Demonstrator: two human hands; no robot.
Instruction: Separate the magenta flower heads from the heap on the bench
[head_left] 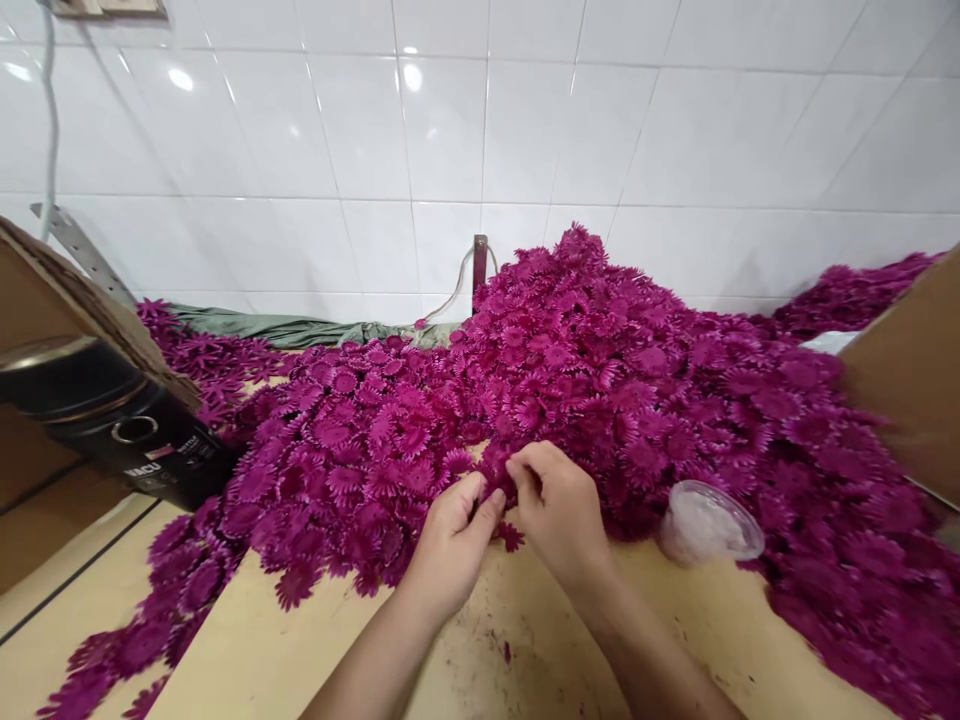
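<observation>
Both hands meet at the front edge of a big heap of magenta artificial flower heads (570, 340). My left hand (454, 540) is closed, thumb against fingers, on a magenta artificial flower (495, 478). My right hand (559, 505) pinches at the same flower from the right, thumb and forefinger pressed together. Its fingertips partly hide what is between them. Just below the fingers, a small star-shaped petal piece (512, 537) shows against the board.
A clear plastic tub (709, 522) with whitish contents stands right of my right hand. On the left a black vacuum bottle (120, 420) leans by a cardboard box (45, 290). Another cardboard box (915, 390) is at right. White tiles (442, 120) rise behind the wooden board (510, 620).
</observation>
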